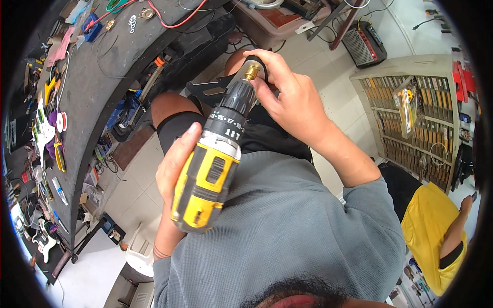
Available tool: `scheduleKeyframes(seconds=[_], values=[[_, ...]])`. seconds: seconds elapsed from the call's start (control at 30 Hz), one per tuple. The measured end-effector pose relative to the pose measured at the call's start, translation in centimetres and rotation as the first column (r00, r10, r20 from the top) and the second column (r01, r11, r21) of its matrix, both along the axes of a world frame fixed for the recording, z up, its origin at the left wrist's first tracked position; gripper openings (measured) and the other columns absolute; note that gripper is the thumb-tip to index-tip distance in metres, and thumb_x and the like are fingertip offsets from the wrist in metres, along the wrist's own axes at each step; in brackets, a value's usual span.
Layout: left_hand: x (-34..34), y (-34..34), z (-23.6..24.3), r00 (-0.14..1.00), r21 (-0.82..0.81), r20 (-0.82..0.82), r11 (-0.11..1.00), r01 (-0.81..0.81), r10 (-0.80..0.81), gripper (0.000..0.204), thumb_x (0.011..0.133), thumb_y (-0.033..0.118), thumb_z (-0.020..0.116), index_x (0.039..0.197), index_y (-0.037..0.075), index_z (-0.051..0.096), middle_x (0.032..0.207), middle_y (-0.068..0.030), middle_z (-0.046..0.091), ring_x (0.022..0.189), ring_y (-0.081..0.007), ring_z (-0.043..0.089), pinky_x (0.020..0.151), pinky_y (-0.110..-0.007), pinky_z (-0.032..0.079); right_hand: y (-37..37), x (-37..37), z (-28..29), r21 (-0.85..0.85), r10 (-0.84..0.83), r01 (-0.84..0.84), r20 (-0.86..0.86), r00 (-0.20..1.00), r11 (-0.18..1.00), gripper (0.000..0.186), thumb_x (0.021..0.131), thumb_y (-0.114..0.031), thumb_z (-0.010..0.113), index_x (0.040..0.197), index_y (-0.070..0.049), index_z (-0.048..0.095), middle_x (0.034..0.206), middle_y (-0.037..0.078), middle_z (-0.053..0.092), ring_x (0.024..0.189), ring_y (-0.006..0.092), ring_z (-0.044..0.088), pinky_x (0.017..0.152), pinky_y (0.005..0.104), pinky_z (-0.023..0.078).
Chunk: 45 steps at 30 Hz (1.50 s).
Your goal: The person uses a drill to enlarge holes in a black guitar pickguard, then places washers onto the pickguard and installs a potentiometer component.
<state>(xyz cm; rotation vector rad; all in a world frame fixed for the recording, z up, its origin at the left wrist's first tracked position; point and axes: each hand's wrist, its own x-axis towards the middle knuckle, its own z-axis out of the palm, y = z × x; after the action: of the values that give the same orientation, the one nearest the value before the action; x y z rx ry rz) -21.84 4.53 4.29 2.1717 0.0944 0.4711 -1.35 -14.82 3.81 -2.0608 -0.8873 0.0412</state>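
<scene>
My left hand [174,167] is closed round a yellow-and-black cordless drill [208,182], which points up and away from my body, its black chuck [239,95] toward my right hand. A small brass fitting [251,73] sits at the drill's tip. My right hand [292,102] pinches around a black piece with a grey face [255,64] at that fitting, thumb beside the brass; whether it grips the brass too is unclear. Behind the drill, a black item with a metal plate [213,90] lies over my lap, partly hidden.
A cluttered dark workbench [90,77] curves along my left. Ahead stand a brown bin [277,28] and a speaker-like box [362,43]. At right are a many-slotted cabinet [380,118] and another person in a yellow shirt [426,220], holding a small dark object. A white chair [138,246] is lower left.
</scene>
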Motion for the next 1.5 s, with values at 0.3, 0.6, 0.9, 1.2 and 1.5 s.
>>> scheduleKeyframes(seconds=[0.3, 0.6, 0.9, 1.2, 1.5], values=[[1.8, -0.8, 0.9, 0.989, 0.105, 0.14, 0.994, 0.032, -0.047, 0.075, 0.079, 0.004, 0.091, 0.149, 0.002, 0.062, 0.109, -0.017, 0.077, 0.081, -0.023, 0.074, 0.071, -0.032, 0.058, -0.2, 0.2, -0.6, 0.04, 0.036, -0.039, 0.085, 0.996, 0.998, 0.045, 0.095, -0.003, 0.071, 0.139, -0.009, 0.06, 0.116, 0.015, 0.075, 0.09, 0.0361, 0.077, 0.073, 0.0439, 0.063], [0.2, -1.0, 1.2, 0.999, 0.075, 0.033, 0.997, 0.002, -0.005, 0.067, 0.086, 0.005, 0.087, 0.149, 0.0, 0.062, 0.13, -0.0219, 0.073, 0.108, -0.027, 0.075, 0.097, -0.037, 0.058, -0.3, 0.4, -0.7, 0.074, 0.01, -0.008, -0.036, 0.999, 0.997, 0.041, 0.098, -0.002, 0.072, 0.138, -0.01, 0.063, 0.092, 0.011, 0.075, 0.07, 0.0229, 0.073, 0.066, 0.0348, 0.055], [-1.9, 0.5, -1.2, 0.998, 0.093, 0.048, 0.995, -0.047, 0.043, 0.08, 0.086, 0.016, 0.092, 0.156, 0.002, 0.056, 0.147, -0.0189, 0.068, 0.131, -0.0296, 0.07, 0.115, -0.039, 0.053, -0.6, 2.1, -1.2, 0.064, -0.082, 0.095, -0.181, 0.98, 0.993, 0.019, 0.11, -0.014, 0.062, 0.127, -0.006, 0.067, 0.08, 0.004, 0.066, 0.07, 0.0096, 0.059, 0.067, 0.0276, 0.049], [-1.2, 0.4, -3.2, 1.0, -0.03, -0.029, 1.0, -0.006, 0.006, 0.082, 0.08, 0.018, 0.095, 0.153, 0.008, 0.06, 0.156, -0.0152, 0.063, 0.136, -0.0273, 0.067, 0.118, -0.039, 0.051, -0.3, 2.1, -2.0, 0.089, 0.054, -0.037, -0.19, 0.98, 0.995, 0.045, 0.097, -0.01, 0.069, 0.14, -0.01, 0.056, 0.084, 0.013, 0.074, 0.07, 0.027, 0.073, 0.067, 0.0382, 0.055], [-0.4, 0.4, -3.5, 0.998, -0.006, -0.058, 1.0, 0.005, -0.005, 0.08, 0.08, 0.018, 0.095, 0.151, 0.008, 0.06, 0.157, -0.0151, 0.062, 0.138, -0.0279, 0.066, 0.119, -0.039, 0.049, -0.7, 1.9, -1.7, 0.006, 0.064, -0.063, -0.143, 0.988, 0.998, 0.036, 0.095, -0.008, 0.07, 0.128, 0.0, 0.057, 0.087, 0.015, 0.072, 0.073, 0.0288, 0.071, 0.068, 0.0391, 0.054]])
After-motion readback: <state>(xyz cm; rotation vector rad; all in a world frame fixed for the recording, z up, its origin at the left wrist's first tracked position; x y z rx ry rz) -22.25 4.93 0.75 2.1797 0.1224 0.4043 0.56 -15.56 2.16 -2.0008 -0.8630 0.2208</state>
